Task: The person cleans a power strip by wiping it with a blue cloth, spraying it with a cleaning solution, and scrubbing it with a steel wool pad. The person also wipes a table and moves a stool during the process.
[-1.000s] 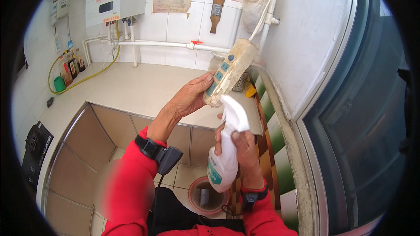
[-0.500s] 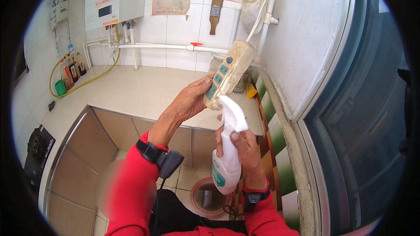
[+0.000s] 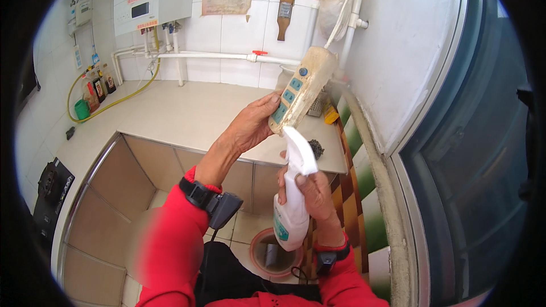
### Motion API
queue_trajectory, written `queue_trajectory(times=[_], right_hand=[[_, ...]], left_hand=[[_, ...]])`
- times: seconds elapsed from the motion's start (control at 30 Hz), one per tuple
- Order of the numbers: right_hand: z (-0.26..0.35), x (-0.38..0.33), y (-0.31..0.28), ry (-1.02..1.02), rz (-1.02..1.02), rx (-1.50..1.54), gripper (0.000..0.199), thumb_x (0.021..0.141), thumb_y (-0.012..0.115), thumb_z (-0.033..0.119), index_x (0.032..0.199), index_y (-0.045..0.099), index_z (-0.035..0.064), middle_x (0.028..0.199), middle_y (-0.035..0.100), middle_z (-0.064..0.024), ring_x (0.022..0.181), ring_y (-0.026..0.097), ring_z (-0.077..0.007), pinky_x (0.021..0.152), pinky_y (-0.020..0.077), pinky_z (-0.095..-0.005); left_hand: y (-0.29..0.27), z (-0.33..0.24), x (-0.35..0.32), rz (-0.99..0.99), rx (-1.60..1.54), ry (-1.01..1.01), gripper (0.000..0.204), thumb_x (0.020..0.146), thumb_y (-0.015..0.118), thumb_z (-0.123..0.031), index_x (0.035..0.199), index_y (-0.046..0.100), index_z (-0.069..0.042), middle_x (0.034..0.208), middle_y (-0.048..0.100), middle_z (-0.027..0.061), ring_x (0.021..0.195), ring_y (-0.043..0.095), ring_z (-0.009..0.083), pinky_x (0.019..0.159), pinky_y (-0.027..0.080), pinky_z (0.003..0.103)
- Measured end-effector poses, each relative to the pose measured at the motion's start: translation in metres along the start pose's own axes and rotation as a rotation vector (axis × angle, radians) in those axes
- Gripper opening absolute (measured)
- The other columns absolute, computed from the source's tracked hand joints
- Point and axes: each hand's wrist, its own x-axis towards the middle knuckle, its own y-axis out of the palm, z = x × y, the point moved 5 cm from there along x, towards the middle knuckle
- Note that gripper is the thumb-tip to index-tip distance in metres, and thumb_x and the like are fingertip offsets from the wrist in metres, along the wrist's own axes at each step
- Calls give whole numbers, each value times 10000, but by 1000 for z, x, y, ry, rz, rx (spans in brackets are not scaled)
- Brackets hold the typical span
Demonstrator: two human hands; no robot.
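Only got the head cam to go on here, so that's my one view. My left hand (image 3: 259, 122) has its fingers curled in around the lower left side of a grubby cream power strip (image 3: 311, 84), thumb up by the sockets. Pretty closed grip, though I can't see the fingertips underneath. The strip is held up above the tiled countertop (image 3: 187, 105), tilted, with the teal sockets and dark blue button facing up-left and a pale cable running off its top end.

My right hand (image 3: 318, 196) is wrapped around the neck of a white spray bottle (image 3: 293, 216), just below the sprayer head. Can't tell from here if the trigger is squeezed. The sprayer's tip sits right at the bottom end of the strip; can't say for sure if they're touching.

Around that: a dark scrubby-looking clump (image 3: 317, 148) on the counter just right of the sprayer, a yellow item (image 3: 330, 115) farther back by the edge, and a pink-rimmed basin (image 3: 254, 253) on the floor below with a greyish piece inside. Back left corner has some bottles (image 3: 98, 87) and a green cup (image 3: 82, 109) next to a yellow hose (image 3: 129, 102).
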Motion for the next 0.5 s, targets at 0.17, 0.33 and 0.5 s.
queue_trajectory(times=[0.17, 0.33, 0.5], right_hand=[[8, 9, -13, -89, -37, -63, 600, 979, 569, 363, 1382, 360, -28, 924, 577, -84, 670, 583, -135, 644, 487, -271], [-3, 3, 1, -64, 3, -123, 611, 973, 575, 372, 1380, 359, -28, 918, 578, -79, 666, 586, -131, 633, 489, -271], [21, 15, -29, -137, -136, -74, 667, 959, 589, 416, 1394, 359, -34, 905, 582, -88, 650, 603, -153, 631, 500, -287]], left_hand=[[8, -1, -2, 106, -13, 10, 504, 1038, 446, -281, 1439, 367, 13, 1254, 585, 107, 1070, 626, 171, 877, 558, 314], [0, -2, -2, -85, 63, 22, 524, 1030, 464, -302, 1439, 376, 13, 1260, 587, 104, 1091, 618, 173, 896, 548, 314], [4, 1, -3, -103, 103, 46, 535, 1025, 481, -308, 1455, 375, -9, 1314, 566, 84, 1166, 579, 170, 983, 503, 336]])
